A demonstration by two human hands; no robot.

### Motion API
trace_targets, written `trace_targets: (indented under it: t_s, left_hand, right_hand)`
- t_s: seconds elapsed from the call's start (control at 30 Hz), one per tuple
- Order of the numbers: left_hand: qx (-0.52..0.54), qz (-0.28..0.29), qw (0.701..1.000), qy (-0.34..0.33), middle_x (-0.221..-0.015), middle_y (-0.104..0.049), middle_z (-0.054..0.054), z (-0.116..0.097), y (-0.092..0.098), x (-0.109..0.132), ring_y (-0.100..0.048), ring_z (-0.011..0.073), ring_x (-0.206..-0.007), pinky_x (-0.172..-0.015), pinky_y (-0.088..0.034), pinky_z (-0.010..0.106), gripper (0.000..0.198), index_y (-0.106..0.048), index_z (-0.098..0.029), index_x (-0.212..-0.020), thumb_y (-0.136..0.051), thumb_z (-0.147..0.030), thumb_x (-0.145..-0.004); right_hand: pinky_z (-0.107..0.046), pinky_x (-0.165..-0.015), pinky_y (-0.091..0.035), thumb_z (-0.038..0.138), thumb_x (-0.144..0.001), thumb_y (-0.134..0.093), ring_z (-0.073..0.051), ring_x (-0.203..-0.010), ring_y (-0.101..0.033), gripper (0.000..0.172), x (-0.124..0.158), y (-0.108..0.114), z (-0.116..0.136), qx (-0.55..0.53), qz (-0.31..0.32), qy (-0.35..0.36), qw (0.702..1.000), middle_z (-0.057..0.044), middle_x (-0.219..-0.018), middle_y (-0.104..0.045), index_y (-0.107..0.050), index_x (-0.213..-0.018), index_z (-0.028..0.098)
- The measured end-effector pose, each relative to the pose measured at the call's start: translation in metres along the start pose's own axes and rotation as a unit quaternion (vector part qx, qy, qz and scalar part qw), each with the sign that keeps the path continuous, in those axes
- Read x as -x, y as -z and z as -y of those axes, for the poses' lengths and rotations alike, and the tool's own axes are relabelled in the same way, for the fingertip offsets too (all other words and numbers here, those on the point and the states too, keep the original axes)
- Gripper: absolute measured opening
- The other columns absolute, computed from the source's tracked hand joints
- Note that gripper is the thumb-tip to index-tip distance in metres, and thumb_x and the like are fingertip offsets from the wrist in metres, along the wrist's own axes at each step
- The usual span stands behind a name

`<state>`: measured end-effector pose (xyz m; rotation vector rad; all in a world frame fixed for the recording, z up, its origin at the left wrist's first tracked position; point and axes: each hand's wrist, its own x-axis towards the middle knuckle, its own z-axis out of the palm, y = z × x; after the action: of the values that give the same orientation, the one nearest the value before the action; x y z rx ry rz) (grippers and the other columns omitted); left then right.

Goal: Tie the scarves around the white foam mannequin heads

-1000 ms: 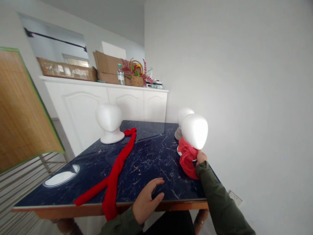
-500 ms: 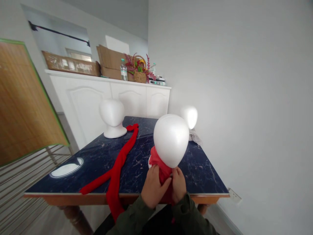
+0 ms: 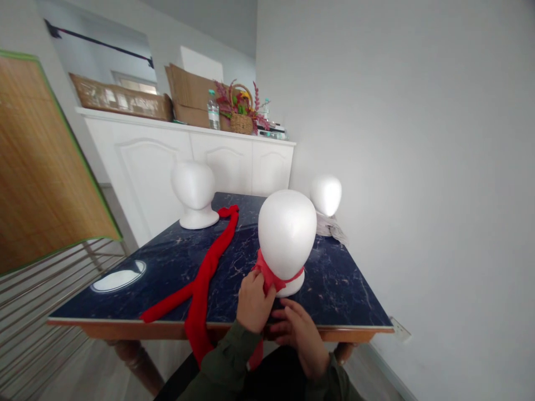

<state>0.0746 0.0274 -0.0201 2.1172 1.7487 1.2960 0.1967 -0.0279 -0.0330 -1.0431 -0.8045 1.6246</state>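
Observation:
A white foam mannequin head (image 3: 287,231) stands upright near the front edge of the table. A coral-red scarf (image 3: 267,273) goes round its neck, and one end hangs below the table edge beside my left wrist. Pinching the scarf at the front left of the neck is my left hand (image 3: 253,303), closed on the fabric. My right hand (image 3: 298,334) is off the scarf, fingers apart, just below and in front of the mannequin's base, holding nothing. To the left, a long bright red scarf (image 3: 213,259) lies across the table and drapes over its front edge.
The dark blue marble-patterned table (image 3: 355,295) also bears a white mannequin head (image 3: 193,186) at back left and another (image 3: 326,195) at back right with grey cloth (image 3: 332,227) round its base. Behind is a white cabinet (image 3: 154,156); a metal rack (image 3: 45,295) stands left.
My right hand has let go of the scarf and moved down and away from the neck, its fingers opening. My left hand still grips the scarf, slightly higher and further left.

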Motion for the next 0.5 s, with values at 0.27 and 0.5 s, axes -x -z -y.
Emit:
trace_targets:
  t_s: [0.27, 0.5]
  left_hand:
    - [0.386, 0.02, 0.905, 0.175, -0.095, -0.065, 0.007, 0.013, 0.01, -0.003, -0.058, 0.0221, -0.091, -0.083, -0.044, 0.035, 0.032, -0.059, -0.012, -0.099, -0.043, -0.024, -0.073]
    - [0.489, 0.095, 0.829, 0.252, -0.075, -0.068, 0.005, 0.025, 0.012, -0.012, -0.063, 0.0244, -0.08, -0.068, -0.052, 0.037, 0.033, -0.064, -0.017, -0.083, -0.036, -0.016, -0.064]
  right_hand:
    - [-0.015, -0.028, -0.016, 0.061, -0.071, -0.049, -0.004, -0.031, -0.039, 0.048, -0.053, -0.003, 0.023, 0.05, -0.051, -0.03, 0.997, 0.003, -0.051, -0.052, -0.055, -0.078, 0.013]
    - [-0.014, -0.03, -0.007, 0.042, -0.06, -0.068, -0.001, -0.03, -0.021, 0.037, -0.06, -0.033, 0.003, -0.084, -0.074, 0.019, 0.994, 0.013, -0.039, -0.029, -0.038, -0.06, 0.02]
